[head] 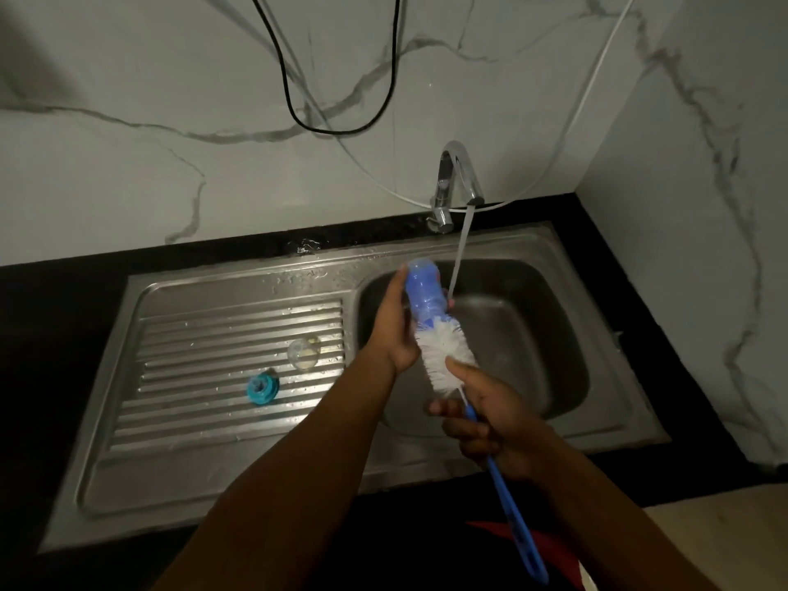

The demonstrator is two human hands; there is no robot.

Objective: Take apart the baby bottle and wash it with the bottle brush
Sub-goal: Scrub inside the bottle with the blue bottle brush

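Brush (505,496) partly in bottle (422,292) over steel sink (239,283), blk counter (64,287), marble walls (170,78).

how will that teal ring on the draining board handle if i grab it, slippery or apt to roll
The teal ring looks like small moulded plastic, so probably light and stiff. Water drops glint on the draining board around it, so it may be slippery. It lies on the ridges, which should likely stop it rolling.
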